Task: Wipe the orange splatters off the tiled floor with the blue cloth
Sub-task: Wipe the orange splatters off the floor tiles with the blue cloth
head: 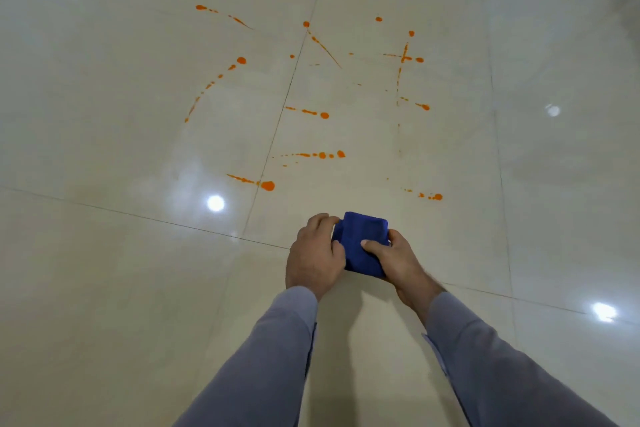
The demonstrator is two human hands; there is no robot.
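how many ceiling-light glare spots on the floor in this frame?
3: one left of the hands, one at mid-right, one at lower right. More may lie outside the frame.

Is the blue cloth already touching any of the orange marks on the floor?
No: the blue cloth, held by the left hand and the right hand, sits short of the nearest orange splatters.

Indoor room, type unclear: glossy cream tiled floor [104, 114], ceiling-light reflections [215, 203].
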